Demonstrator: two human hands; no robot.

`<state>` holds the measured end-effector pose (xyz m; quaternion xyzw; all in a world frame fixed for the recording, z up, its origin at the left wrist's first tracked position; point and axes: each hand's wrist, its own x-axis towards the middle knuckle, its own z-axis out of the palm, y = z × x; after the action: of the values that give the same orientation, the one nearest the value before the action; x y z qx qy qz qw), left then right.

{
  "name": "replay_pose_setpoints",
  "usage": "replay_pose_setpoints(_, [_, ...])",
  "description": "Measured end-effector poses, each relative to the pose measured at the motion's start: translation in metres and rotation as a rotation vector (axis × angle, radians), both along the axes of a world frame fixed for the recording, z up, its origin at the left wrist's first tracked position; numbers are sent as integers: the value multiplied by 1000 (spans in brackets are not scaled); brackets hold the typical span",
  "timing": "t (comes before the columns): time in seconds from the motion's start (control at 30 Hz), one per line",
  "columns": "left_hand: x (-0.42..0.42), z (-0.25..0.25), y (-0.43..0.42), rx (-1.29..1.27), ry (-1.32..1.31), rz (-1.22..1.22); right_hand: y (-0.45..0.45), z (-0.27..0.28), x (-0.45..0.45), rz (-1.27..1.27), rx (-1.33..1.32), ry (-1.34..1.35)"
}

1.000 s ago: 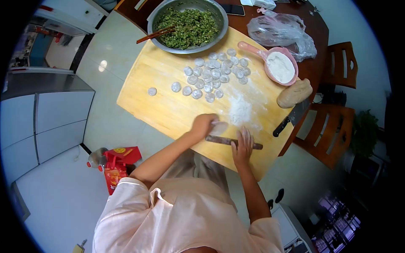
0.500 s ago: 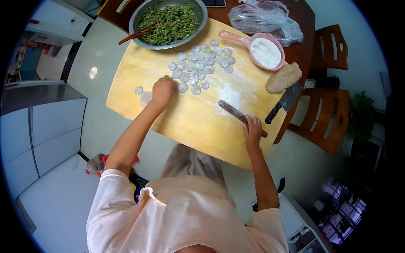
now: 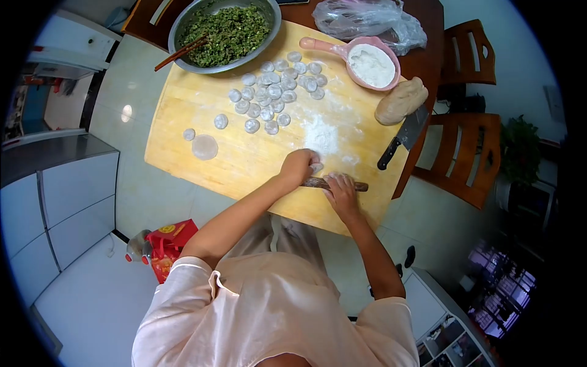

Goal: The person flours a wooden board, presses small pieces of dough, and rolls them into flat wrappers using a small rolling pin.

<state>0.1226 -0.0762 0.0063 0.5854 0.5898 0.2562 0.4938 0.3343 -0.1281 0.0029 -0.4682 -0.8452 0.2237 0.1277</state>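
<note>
Near the front edge of the wooden board, my left hand is closed on a small dough disc, whose edge shows at the fingertips. My right hand lies over a dark rolling pin, palm down with the fingers along it. The pin's left end reaches beneath my left hand. A flattened dough wrapper rests on the board's left part, beside a small floured disc. Several floured dough discs are grouped farther back. Loose flour is spread just behind my hands.
A metal bowl of green filling with chopsticks stands at the back left. At the right are a pink scoop of flour, a dough lump and a knife. A plastic bag lies behind.
The flat wrapper went from my left hand onto the board's left side. My left hand then came back to the rolling pin with a small disc. The camera view has shifted.
</note>
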Motion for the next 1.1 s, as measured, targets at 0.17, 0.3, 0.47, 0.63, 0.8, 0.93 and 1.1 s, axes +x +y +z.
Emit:
replay_pose_setpoints(0.17, [7, -5, 0, 182, 232, -80, 28, 4, -41, -309, 84, -132])
replay_pose_setpoints(0.3, [5, -8, 18, 184, 368, -226, 69, 2, -56, -352, 119, -190])
replay_pose_setpoints(0.47, [3, -27, 21, 123, 291, -181, 28, -6, -52, -360, 110, -279])
replay_pose_setpoints(0.63, [-4, -14, 22, 0, 220, -97, 43, -4, -62, -415, 105, -320])
replay_pose_setpoints(0.8, [10, -18, 33, 22, 348, -175, 77, -1, -69, -411, 134, -252])
replay_pose_setpoints(0.93, [-8, -19, 23, -1, 137, -58, 24, -8, -60, -389, 120, -277])
replay_pose_setpoints(1.1, [3, -9, 24, 64, 312, -172, 68, -1, -71, -403, 114, -259])
